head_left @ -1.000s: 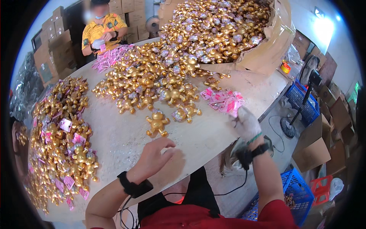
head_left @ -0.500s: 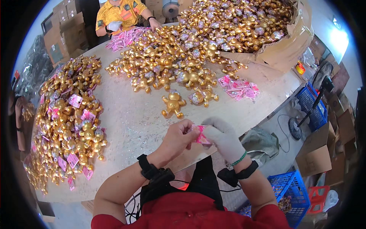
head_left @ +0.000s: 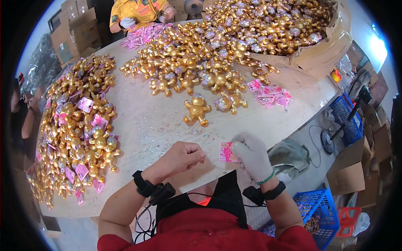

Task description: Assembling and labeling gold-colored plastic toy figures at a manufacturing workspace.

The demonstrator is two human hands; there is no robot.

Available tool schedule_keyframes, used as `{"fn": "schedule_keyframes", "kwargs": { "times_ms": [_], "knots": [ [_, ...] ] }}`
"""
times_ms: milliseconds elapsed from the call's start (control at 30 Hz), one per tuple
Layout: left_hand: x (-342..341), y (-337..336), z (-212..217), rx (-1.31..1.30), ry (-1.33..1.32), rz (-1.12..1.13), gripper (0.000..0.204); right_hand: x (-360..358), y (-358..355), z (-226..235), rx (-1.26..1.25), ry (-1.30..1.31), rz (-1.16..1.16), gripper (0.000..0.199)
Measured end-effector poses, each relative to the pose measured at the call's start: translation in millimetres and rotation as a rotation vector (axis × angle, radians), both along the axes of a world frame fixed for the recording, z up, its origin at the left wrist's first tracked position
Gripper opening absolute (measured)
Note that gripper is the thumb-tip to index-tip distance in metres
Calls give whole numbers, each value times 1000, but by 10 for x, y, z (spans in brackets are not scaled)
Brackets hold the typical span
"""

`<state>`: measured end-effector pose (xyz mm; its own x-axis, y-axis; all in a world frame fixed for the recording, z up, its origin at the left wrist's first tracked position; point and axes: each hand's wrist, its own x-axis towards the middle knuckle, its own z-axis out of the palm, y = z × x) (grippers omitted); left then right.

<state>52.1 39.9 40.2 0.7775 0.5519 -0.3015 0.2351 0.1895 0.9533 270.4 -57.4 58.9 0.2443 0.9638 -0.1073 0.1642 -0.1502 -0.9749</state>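
My right hand [head_left: 252, 155], in a white glove, pinches a small pink tag [head_left: 226, 152] above the near edge of the pale table [head_left: 150, 125]. My left hand [head_left: 181, 155], bare and with its fingers curled, hovers just left of the tag and holds nothing that I can see. A single gold bear figure [head_left: 197, 110] lies on the table a little beyond both hands. A small stack of pink tags [head_left: 271, 94] lies to the right of it.
A big heap of gold bears [head_left: 197, 62] spills from a cardboard box [head_left: 322, 50] at the back right. Tagged gold bears [head_left: 79, 125] are piled at the left. A person in a yellow shirt [head_left: 138, 10] works across the table. Blue crates [head_left: 326, 209] stand on the floor at the right.
My hands were together on the pink tag half a second ago; now the left hand has drawn slightly away. A second ago the right hand was out by the pile of tags.
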Motion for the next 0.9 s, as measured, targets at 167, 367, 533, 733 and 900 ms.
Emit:
{"fn": "schedule_keyframes", "kwargs": {
  "times_ms": [167, 367, 533, 733, 900],
  "knots": [
    [26, -142, 70, 293, 60, -29, 26, -15, -213, 57, -324, 0, 193, 25],
    [255, -476, 179, 302, 86, -148, 26, -212, -337, 174, 331, -615, 410, 70],
    [303, -545, 358, 390, 78, -246, 27, -278, -419, -50, 295, -373, 408, 74],
    [237, -575, 317, 726, 289, -286, 25, -341, -481, -58, 129, -268, 346, 64],
    [256, -604, 269, 913, 323, -197, 26, -449, -479, -53, 141, -516, 203, 36]
  ]
}}
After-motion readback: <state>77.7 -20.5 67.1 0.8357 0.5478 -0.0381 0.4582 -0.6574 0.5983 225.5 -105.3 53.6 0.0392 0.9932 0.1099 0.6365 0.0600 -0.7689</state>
